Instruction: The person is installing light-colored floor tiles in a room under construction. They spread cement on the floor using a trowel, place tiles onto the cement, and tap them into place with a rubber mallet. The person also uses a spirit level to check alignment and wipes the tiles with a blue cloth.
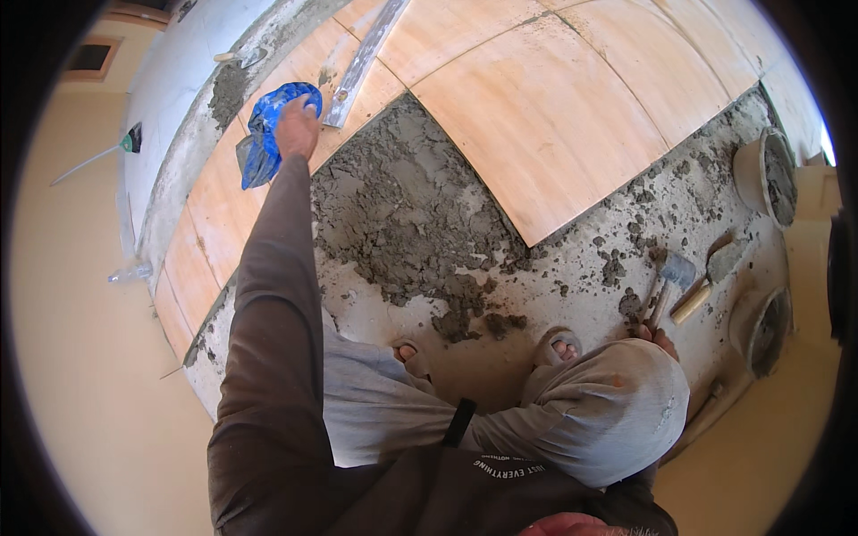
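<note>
My left hand (298, 129) reaches out over the laid tiles, its fingers closed on a crumpled blue plastic bag or cloth (261, 134); which of the two I cannot tell. Right beside that hand, a long metal straightedge (365, 64) lies across the tiles. Grey mortar (398, 192) is spread in the open gap between the tile edges. Low on the right, partly behind my knee, my right hand (660, 340) is closed round the handle of a mallet (677, 270) with a grey head. A trowel (722, 261) with a wooden handle lies next to the mallet.
Two buckets, one (753, 179) with mortar in it and one (746, 326) nearer, stand at the right. Beige tiles (545, 116) stretch to the far side. A small trowel (243, 58) and a plastic bottle (134, 272) lie at the left. Mortar crumbs dot the floor.
</note>
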`<state>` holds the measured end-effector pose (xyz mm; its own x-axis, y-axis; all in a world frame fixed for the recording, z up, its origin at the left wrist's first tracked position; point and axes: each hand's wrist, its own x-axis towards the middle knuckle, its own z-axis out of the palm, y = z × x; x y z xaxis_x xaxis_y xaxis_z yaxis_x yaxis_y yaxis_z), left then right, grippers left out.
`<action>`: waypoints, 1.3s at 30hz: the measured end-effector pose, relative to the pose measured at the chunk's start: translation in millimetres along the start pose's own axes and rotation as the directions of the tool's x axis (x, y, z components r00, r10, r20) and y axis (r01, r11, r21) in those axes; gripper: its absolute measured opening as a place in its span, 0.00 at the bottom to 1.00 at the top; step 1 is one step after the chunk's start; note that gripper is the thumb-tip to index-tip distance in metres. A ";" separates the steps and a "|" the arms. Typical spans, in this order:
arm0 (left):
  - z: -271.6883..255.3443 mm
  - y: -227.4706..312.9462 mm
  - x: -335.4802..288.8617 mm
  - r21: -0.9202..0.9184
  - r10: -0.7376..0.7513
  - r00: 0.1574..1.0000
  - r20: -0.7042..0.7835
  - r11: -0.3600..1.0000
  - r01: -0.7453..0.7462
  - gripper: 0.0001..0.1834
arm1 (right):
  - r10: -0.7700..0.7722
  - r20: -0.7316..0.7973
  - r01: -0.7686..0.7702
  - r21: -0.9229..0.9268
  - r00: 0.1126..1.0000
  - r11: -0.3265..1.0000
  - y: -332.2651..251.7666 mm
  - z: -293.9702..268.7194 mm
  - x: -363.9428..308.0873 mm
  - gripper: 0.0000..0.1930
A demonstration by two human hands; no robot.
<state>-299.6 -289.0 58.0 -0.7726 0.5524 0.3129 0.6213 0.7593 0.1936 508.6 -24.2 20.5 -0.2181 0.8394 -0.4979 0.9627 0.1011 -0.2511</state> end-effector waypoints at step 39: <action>214.3 436.5 141.5 -0.272 0.254 0.965 -0.062 0.926 -0.262 0.57 | -0.776 -0.245 0.764 -0.164 0.581 0.624 -372.6 13.4 188.5 0.30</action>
<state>-165.7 194.4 -12.5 -0.5794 0.7048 0.4093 0.8131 0.4649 0.3504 106.6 89.2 9.1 -0.8345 0.5403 0.1086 0.4604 0.7918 -0.4013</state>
